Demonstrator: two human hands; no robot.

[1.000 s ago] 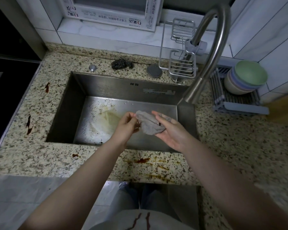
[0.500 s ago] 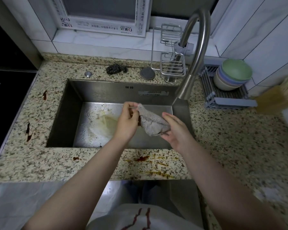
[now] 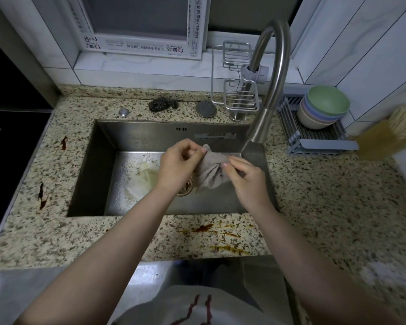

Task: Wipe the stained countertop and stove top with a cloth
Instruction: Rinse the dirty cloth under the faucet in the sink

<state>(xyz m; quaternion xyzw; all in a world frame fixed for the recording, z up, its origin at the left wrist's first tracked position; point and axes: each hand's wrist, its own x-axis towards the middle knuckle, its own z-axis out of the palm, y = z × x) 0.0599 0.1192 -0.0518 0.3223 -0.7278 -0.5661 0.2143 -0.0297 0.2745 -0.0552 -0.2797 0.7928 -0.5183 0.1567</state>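
Two hands, left hand [image 3: 177,166] and right hand [image 3: 249,181], pinch the bunched cloth [image 3: 210,172] in their fingers above the sink [image 3: 136,134]; a loose grip risks dropping it before reaching the worktop [image 3: 314,207] stains [image 3: 204,228].

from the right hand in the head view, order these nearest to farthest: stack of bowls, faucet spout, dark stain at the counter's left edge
From the right hand:
1. faucet spout, just behind it over the sink.
2. stack of bowls, back right on the drying rack.
3. dark stain, far left, across the sink.

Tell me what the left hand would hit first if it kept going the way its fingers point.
The cloth: the left hand already pinches its top corner, fingers aimed right. Past it, probably the right hand, though depth is unclear.
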